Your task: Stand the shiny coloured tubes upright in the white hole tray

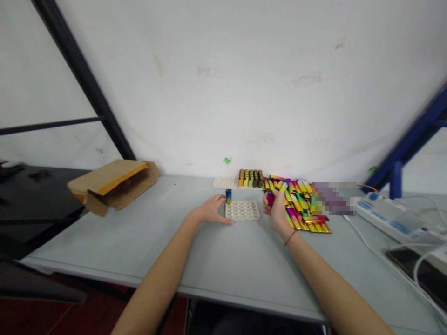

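Note:
A white tray [242, 211] with rows of round pockets lies on the table. One upright blue-and-yellow cylinder [228, 197], which looks like a battery, stands at its far left corner. My left hand [209, 210] curves around the tray's left side, thumb and fingers spread apart; whether it presses on the tray I cannot tell. To the right of the tray, my right hand [277, 209] is closed on a magenta cylinder [270, 198], its lower part hidden by the fingers. Just behind that hand lies a pile of shiny coloured cylinders [296, 202] with gold ends.
Near the wall, a second white tray [225, 182] lies beside a block of upright cylinders [250, 178]. At left is an open brown paper bag [113, 184]. A white power strip [394, 223], cables and a dark phone [415, 267] occupy the right side.

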The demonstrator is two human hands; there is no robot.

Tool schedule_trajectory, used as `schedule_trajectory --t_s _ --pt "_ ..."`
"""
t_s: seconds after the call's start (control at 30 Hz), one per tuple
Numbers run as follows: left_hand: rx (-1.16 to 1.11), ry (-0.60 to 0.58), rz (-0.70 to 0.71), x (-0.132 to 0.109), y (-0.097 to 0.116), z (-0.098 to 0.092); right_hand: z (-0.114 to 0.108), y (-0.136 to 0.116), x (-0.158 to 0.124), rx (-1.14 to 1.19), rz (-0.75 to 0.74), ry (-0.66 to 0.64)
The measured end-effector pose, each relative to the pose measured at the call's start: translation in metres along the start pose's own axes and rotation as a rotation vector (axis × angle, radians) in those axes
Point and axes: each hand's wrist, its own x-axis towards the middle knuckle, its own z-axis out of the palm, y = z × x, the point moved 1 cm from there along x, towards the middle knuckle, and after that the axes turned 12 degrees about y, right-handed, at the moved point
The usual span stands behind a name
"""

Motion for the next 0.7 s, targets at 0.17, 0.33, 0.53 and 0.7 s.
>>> schedule_trajectory --t_s 0.17,0.33,0.53,0.7 --pt "0.004 -0.001 -0.005 0.0001 -0.0009 0.0006 0.0003 0.0005 -0.0001 -0.037 0.055 -0.043" --pt "0.006 -0.004 -0.013 -0.0004 -0.001 0.0012 0.0007 0.0009 -0.0009 -0.023 0.006 0.019" --pt "0.011 -0.004 -0.004 0.0006 -0.0031 0.0027 -0.0032 0.0052 0.0019 0.008 -0.029 0.049" --pt "0.008 -0.002 0.003 0.0014 -0.0041 0.0034 -0.0032 0.0042 0.0027 0.02 -0.032 0.063"
